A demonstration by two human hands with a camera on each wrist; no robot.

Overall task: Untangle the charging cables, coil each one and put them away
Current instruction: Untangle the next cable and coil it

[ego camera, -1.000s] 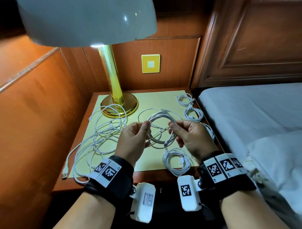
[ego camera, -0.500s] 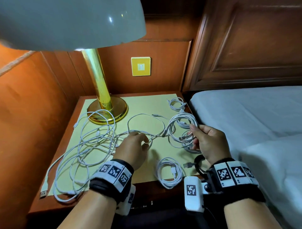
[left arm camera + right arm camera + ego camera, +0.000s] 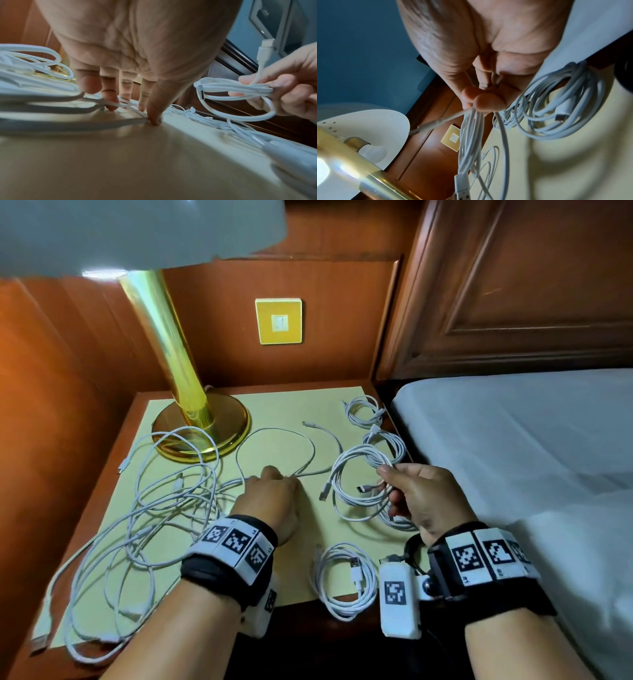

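My right hand (image 3: 385, 477) pinches a coiled white cable (image 3: 356, 474) between thumb and fingers and holds it just above the right side of the yellow mat (image 3: 291, 405). In the right wrist view, the right hand (image 3: 481, 100) lets the coil (image 3: 471, 135) hang with both plugs sticking out. My left hand (image 3: 274, 474) is down on the mat, its straight fingertips and thumb tip (image 3: 154, 120) resting on a loose white cable (image 3: 274, 433). That cable runs left into a tangle of white cables (image 3: 154, 508).
Coiled cables lie along the mat's right edge (image 3: 364, 410) (image 3: 388, 440) and at the front (image 3: 342, 577). A brass lamp base (image 3: 202, 433) stands at the back left, its shade overhead. A bed (image 3: 513, 440) adjoins the nightstand on the right.
The left hand let go of the coil and dropped onto the loose cable on the mat. The right hand carried the coil to the right and lower.
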